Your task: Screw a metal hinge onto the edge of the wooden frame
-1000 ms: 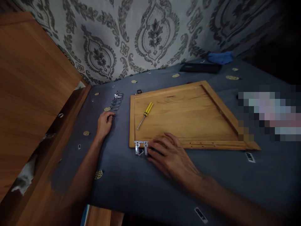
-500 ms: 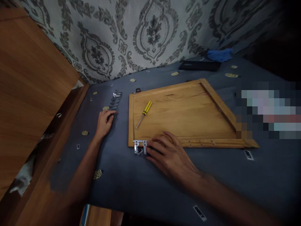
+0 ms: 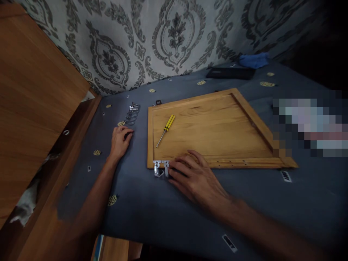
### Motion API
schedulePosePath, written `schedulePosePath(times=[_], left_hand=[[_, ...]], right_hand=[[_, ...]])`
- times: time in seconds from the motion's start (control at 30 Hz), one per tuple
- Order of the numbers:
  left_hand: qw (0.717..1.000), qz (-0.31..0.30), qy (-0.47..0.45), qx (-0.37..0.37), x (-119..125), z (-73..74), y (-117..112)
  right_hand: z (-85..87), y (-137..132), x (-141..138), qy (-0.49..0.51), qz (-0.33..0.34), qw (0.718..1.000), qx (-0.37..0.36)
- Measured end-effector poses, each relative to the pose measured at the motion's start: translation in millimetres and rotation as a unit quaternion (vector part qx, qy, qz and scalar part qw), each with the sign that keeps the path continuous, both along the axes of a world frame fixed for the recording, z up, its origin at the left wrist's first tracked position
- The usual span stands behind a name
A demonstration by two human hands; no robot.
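A framed wooden panel (image 3: 201, 127) lies flat on dark patterned cloth. Two metal hinges (image 3: 161, 167) sit side by side at its near left edge, partly overhanging it. My right hand (image 3: 194, 177) rests over that edge with fingers stretched out, the fingertips against or beside the right-hand hinge. On the cloth left of the panel is my left hand (image 3: 120, 140), thumb and forefinger closed around something too small to make out. Just beyond it lies a row of small metal pieces (image 3: 132, 114). A yellow-handled screwdriver (image 3: 166, 129) rests on the panel.
Brown wooden furniture (image 3: 35, 94) stands along the left. At the back, a black flat object (image 3: 230, 73) and a blue cloth (image 3: 254, 60) lie near the patterned curtain (image 3: 176, 32). Small holes mark the panel's near rail. A blurred patch covers the right side.
The view has shifted slightly, so everything sits a little higher and further left. Both hands keep nearly the same places; hinges and screwdriver have not moved on the panel.
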State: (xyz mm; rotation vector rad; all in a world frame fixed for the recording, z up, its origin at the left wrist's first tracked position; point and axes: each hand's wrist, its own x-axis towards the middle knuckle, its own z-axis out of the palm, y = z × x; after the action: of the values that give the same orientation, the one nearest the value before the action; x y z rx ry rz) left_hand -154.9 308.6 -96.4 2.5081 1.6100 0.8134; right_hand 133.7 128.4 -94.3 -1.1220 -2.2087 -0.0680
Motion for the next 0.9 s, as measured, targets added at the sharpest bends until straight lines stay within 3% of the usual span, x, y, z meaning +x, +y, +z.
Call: schedulePosePath(times=[0.9], left_hand=[[0.999, -0.049, 0.012, 0.015, 4.6, 4.1, -6.5]], right_hand=[[1.4, -1.4, 1.1, -0.009, 0.003, 1.0, -0.016]])
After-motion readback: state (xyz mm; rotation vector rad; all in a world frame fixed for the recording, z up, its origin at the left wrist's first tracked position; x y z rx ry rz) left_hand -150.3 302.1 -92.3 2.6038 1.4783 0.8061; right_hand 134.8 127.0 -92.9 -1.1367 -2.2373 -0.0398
